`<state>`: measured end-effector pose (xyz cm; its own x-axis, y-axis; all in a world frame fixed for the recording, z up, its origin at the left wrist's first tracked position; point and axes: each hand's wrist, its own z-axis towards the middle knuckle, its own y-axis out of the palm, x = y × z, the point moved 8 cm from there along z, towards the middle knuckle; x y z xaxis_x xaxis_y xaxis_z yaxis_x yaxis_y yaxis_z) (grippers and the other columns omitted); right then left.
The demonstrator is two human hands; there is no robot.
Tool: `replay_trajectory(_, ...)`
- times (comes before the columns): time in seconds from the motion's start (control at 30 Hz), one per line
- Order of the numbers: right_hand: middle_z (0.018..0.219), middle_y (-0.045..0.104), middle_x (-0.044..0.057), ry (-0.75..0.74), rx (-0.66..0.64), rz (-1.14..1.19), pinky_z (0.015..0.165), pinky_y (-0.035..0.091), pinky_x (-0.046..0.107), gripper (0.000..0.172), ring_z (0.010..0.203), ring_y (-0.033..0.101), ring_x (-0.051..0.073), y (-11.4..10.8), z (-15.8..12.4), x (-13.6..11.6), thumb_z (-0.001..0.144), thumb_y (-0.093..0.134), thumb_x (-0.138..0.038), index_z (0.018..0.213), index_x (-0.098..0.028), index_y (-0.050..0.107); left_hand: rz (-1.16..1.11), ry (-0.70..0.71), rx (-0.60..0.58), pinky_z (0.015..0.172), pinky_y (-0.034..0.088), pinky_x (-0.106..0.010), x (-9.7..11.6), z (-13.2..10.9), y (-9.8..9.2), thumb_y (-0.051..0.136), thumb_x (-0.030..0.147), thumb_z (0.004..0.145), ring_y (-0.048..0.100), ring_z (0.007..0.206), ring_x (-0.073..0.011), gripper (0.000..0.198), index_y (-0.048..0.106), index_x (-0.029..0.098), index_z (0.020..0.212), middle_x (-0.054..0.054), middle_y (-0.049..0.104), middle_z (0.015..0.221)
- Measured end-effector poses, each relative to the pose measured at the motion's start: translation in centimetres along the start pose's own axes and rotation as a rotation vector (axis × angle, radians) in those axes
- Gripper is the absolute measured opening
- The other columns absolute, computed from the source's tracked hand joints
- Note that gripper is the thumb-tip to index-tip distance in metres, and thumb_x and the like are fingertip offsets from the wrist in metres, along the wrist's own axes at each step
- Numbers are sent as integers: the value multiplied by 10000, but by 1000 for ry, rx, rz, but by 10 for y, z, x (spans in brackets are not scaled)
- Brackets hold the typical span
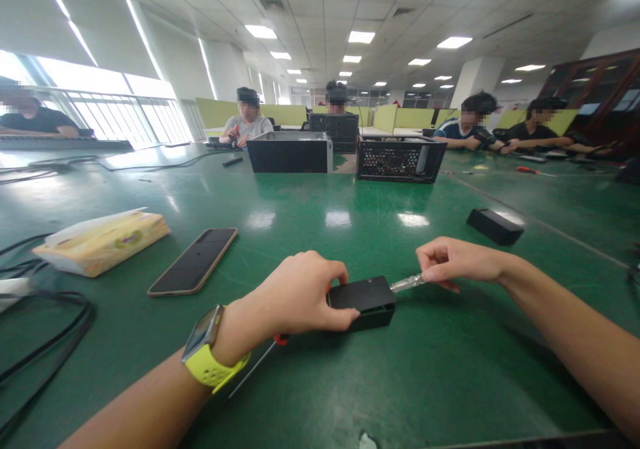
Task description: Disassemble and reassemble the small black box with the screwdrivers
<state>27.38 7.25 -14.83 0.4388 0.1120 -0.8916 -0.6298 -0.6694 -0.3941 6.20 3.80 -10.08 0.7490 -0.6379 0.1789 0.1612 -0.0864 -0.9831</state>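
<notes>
Left grip [313,294]: curled partway round the left end of a small black rectangular box [365,295], with thumb against the near side.
Right grip [445,265]: pinched closed on a slim tool with a clear plastic handle [407,283].
Clear tool: pointing left, meeting the box's right end; cannot tell whether inserted.
Black box: lying flat on the glossy green counter [450,382], between both grips, with a narrow gap under the top panel along the near side.
Left wrist: banded by a smartwatch with a perforated yellow-green strap [215,367].
Under left forearm: a red-handled screwdriver with a thin metal shaft [253,371], partly hidden.
Left side: a dark-screened smartphone [194,263], a yellow soft packet [107,241] and black cables [55,349].
Right side: a second black box [495,227], beyond the right grip.
Far side: two black computer cases [290,156], side by side, with seated people [259,123] behind.
</notes>
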Motion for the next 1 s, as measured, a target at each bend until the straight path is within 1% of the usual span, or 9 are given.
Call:
replay_trajectory(0.17, 537, 534, -53, -4, -4, -13, 434, 378, 182, 300, 453, 483, 66, 3, 4, 5, 788, 698, -400, 709, -148, 554, -8, 8, 6, 581, 355, -269, 0, 1, -1, 629, 555, 693, 540, 640, -177, 391, 677, 244, 924, 0, 584, 667)
replay_trajectory(0.33, 656, 610, -13, 60, -74, -20, 455, 413, 186, 302, 494, 520, 72, 15, 12, 16, 772, 707, -417, 809, -135, 604, -53, 14, 9, 570, 347, -256, 1, 0, -5, 634, 554, 687, 521, 620, -157, 394, 661, 232, 912, 11, 576, 661)
replay_trajectory(0.47, 694, 623, -2, 72, -78, -53, 442, 404, 180, 309, 493, 526, 71, 20, 14, 14, 786, 691, -426, 862, -135, 622, -68, 9, -4, 566, 350, -250, 0, -1, -8, 633, 563, 683, 518, 613, -155, 389, 657, 225, 875, 9, 573, 644)
replay_trajectory(0.57, 648, 586, -17, 38, -50, -26, 448, 398, 185, 292, 489, 515, 72, 16, 12, 10, 783, 698, -409, 837, -131, 627, -52, 17, -11, 561, 349, -249, 0, -2, -8, 639, 565, 677, 525, 621, -160, 393, 661, 227, 876, 1, 585, 664)
replay_trajectory(0.63, 573, 519, -44, -29, 62, 70, 445, 387, 193, 278, 458, 469, 66, 4, 9, 3, 774, 707, -397, 766, -139, 604, -35, 19, -5, 566, 351, -253, 0, -3, -9, 641, 562, 675, 537, 637, -168, 391, 666, 233, 884, -4, 597, 684)
replay_trajectory(0.73, 526, 420, -67, -193, 400, 330, 441, 385, 208, 298, 446, 416, 72, -30, -1, -10, 772, 694, -398, 672, -176, 522, -2, 27, 2, 581, 361, -266, 1, -3, -9, 638, 559, 679, 563, 661, -185, 390, 678, 250, 913, -8, 618, 707)
replay_trajectory(0.83, 651, 499, -22, -394, 729, 484, 551, 473, 251, 261, 595, 534, 122, -55, -18, -24, 797, 625, -364, 662, -199, 474, 29, 35, 1, 602, 376, -283, 1, -4, -9, 626, 572, 691, 598, 703, -209, 405, 686, 262, 945, -18, 651, 750)
replay_trajectory(0.9, 731, 551, -2, -483, 829, 440, 636, 505, 301, 195, 688, 584, 160, -56, -25, -33, 819, 568, -337, 705, -216, 467, 43, 37, -1, 610, 383, -291, 2, -4, -10, 617, 592, 697, 613, 726, -223, 424, 688, 263, 954, -25, 669, 775)
replay_trajectory(1.0, 637, 515, -22, -455, 786, 89, 545, 437, 281, 120, 561, 517, 148, -32, -20, -46, 864, 541, -334, 813, -230, 514, 49, 38, -9, 604, 384, -287, 4, -5, -11, 623, 604, 696, 616, 711, -219, 434, 695, 260, 951, -30, 675, 770)
